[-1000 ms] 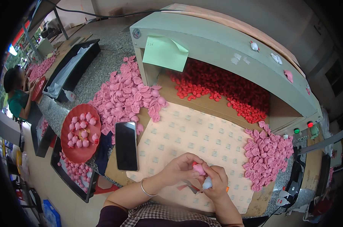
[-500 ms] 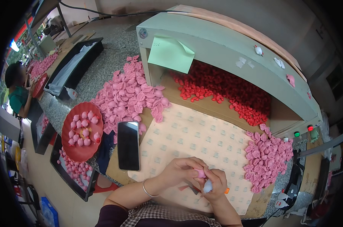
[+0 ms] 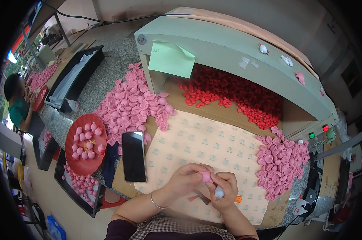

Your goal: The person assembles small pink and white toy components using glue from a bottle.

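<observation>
Both hands are close together above the cream patterned sheet (image 3: 189, 140). The left hand (image 3: 184, 179) and the right hand (image 3: 226, 186) pinch between their fingertips a small pink rounded piece (image 3: 206, 176), one from each side. The right hand also keeps a pale bluish bottle-like object (image 3: 219, 192) tucked against its palm.

One second ago, a bit of red was showing at the upper left end of the pink piece; half a second ago the fingers covered most of it. Now its pink side is exposed more clearly, and I cannot tell where the red bit is. The orange rectangular item (image 3: 238, 199) beside the right wrist is now less covered.

At the left, the black phone (image 3: 134, 157) and the red scalloped plate (image 3: 86, 169) with its pink balls (image 3: 88, 145) remain in place. Likewise the heaps of pink petal-shaped pieces, left (image 3: 127, 102) and right (image 3: 279, 168), look unchanged.
</observation>
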`<control>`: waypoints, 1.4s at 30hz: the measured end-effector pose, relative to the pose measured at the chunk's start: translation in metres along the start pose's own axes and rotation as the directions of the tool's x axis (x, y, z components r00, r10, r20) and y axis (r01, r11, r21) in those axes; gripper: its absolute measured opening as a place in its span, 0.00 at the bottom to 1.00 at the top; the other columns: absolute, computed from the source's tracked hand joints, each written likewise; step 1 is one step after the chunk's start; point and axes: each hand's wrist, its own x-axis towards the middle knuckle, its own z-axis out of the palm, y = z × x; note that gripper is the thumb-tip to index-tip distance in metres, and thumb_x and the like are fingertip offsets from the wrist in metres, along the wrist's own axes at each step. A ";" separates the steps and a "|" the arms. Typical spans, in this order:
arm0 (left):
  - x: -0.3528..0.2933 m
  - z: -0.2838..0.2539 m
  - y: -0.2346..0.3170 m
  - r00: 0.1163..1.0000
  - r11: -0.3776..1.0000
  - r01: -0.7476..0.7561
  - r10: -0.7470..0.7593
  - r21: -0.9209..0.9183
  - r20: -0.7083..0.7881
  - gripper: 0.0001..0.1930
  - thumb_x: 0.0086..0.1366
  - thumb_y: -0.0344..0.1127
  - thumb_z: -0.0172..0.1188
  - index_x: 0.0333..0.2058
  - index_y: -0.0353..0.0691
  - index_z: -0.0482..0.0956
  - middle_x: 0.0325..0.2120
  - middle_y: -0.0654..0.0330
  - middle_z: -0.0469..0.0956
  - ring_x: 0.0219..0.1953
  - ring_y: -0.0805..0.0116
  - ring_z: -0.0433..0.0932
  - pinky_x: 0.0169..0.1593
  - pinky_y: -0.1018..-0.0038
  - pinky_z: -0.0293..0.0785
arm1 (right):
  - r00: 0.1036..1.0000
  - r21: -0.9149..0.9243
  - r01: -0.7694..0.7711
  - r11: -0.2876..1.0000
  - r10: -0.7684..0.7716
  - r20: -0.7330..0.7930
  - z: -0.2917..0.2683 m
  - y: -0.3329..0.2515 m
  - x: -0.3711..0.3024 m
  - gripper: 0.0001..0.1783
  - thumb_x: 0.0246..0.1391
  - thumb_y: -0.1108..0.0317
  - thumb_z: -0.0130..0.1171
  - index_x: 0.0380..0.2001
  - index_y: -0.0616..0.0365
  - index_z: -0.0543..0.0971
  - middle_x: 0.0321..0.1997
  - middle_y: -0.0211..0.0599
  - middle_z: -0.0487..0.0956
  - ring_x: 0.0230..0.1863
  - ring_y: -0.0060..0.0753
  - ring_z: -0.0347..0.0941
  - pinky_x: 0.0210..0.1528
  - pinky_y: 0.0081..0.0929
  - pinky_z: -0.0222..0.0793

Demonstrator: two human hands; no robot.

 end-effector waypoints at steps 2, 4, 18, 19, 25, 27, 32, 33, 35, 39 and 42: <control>0.000 -0.002 0.000 0.998 0.997 -0.056 0.056 0.058 0.002 0.09 0.56 0.25 0.49 0.37 0.39 0.72 0.41 0.52 0.69 0.45 0.63 0.67 0.49 0.66 0.63 | 0.999 0.033 0.001 0.999 0.001 -0.042 0.000 0.000 -0.001 0.14 0.36 0.77 0.61 0.31 0.61 0.73 0.25 0.39 0.69 0.22 0.27 0.65 0.22 0.17 0.62; -0.002 -0.002 -0.001 0.998 0.995 -0.052 0.053 0.083 -0.014 0.09 0.56 0.24 0.49 0.37 0.39 0.73 0.41 0.52 0.69 0.45 0.63 0.67 0.49 0.67 0.63 | 0.999 0.026 -0.017 1.000 0.019 -0.045 -0.001 -0.001 -0.002 0.12 0.36 0.79 0.60 0.28 0.61 0.72 0.24 0.39 0.70 0.21 0.28 0.66 0.21 0.18 0.62; -0.002 -0.006 0.000 0.998 0.983 -0.069 0.070 0.173 0.003 0.10 0.54 0.21 0.49 0.35 0.39 0.73 0.40 0.53 0.69 0.47 0.63 0.65 0.49 0.68 0.62 | 0.999 0.038 -0.004 0.999 0.006 -0.052 0.000 0.000 -0.004 0.13 0.32 0.81 0.62 0.26 0.59 0.71 0.22 0.38 0.70 0.21 0.28 0.66 0.21 0.18 0.62; -0.001 -0.007 0.000 0.997 0.981 -0.078 0.075 0.178 0.022 0.09 0.54 0.22 0.49 0.34 0.38 0.73 0.41 0.53 0.69 0.47 0.63 0.65 0.50 0.68 0.62 | 0.999 0.033 -0.002 0.999 0.004 -0.048 0.000 0.000 -0.004 0.13 0.32 0.81 0.62 0.25 0.59 0.71 0.22 0.38 0.70 0.21 0.28 0.66 0.21 0.18 0.62; -0.003 0.002 0.001 0.998 0.960 -0.052 0.058 0.277 -0.014 0.10 0.55 0.23 0.49 0.37 0.36 0.71 0.42 0.53 0.69 0.47 0.65 0.65 0.49 0.71 0.63 | 0.997 0.010 -0.002 1.000 0.002 -0.077 0.001 0.001 -0.007 0.10 0.36 0.78 0.61 0.25 0.61 0.71 0.23 0.39 0.70 0.22 0.28 0.66 0.21 0.18 0.62; -0.002 0.008 0.002 0.998 0.946 -0.035 0.051 0.321 -0.040 0.11 0.55 0.24 0.50 0.38 0.36 0.71 0.42 0.54 0.68 0.47 0.66 0.65 0.49 0.72 0.63 | 0.995 0.011 0.009 1.000 -0.008 -0.099 0.003 0.007 -0.013 0.09 0.37 0.78 0.60 0.25 0.61 0.71 0.23 0.39 0.70 0.22 0.27 0.66 0.21 0.18 0.62; 0.001 0.011 0.006 0.997 0.829 -0.042 0.074 0.557 -0.036 0.15 0.54 0.24 0.53 0.42 0.35 0.68 0.41 0.57 0.67 0.45 0.69 0.66 0.47 0.73 0.64 | 0.995 0.055 -0.041 0.998 0.046 -0.093 0.003 0.024 -0.025 0.07 0.42 0.75 0.58 0.25 0.62 0.70 0.25 0.39 0.68 0.22 0.24 0.65 0.20 0.16 0.63; 0.001 0.013 0.006 0.997 0.831 -0.044 0.075 0.554 -0.034 0.15 0.54 0.24 0.53 0.42 0.35 0.68 0.41 0.57 0.67 0.45 0.69 0.66 0.47 0.73 0.64 | 0.993 0.110 -0.085 0.990 0.094 -0.075 0.002 0.027 -0.026 0.06 0.43 0.74 0.57 0.25 0.63 0.70 0.27 0.39 0.68 0.22 0.23 0.64 0.19 0.15 0.63; 0.000 0.019 0.006 0.986 0.880 -0.055 0.122 0.472 -0.113 0.18 0.52 0.23 0.55 0.44 0.34 0.67 0.41 0.57 0.67 0.45 0.70 0.66 0.46 0.75 0.66 | 0.989 0.162 -0.132 0.978 0.142 -0.051 -0.001 0.027 -0.024 0.06 0.44 0.74 0.55 0.25 0.63 0.70 0.28 0.40 0.67 0.22 0.22 0.64 0.19 0.14 0.63; -0.003 0.018 0.008 0.987 0.837 -0.027 0.109 0.546 -0.119 0.20 0.52 0.24 0.56 0.45 0.34 0.65 0.41 0.56 0.67 0.44 0.69 0.67 0.46 0.75 0.67 | 0.981 0.226 -0.194 0.955 0.190 0.039 -0.009 0.016 -0.004 0.05 0.44 0.76 0.54 0.28 0.64 0.72 0.31 0.39 0.66 0.24 0.21 0.64 0.23 0.14 0.62; 0.000 0.017 0.013 0.989 0.602 -0.076 0.145 0.795 -0.015 0.20 0.51 0.25 0.56 0.45 0.34 0.66 0.41 0.56 0.67 0.43 0.67 0.69 0.45 0.75 0.70 | 0.968 0.256 -0.231 0.939 0.196 0.155 -0.011 0.010 0.008 0.07 0.43 0.77 0.54 0.29 0.64 0.73 0.32 0.37 0.66 0.26 0.21 0.64 0.28 0.14 0.61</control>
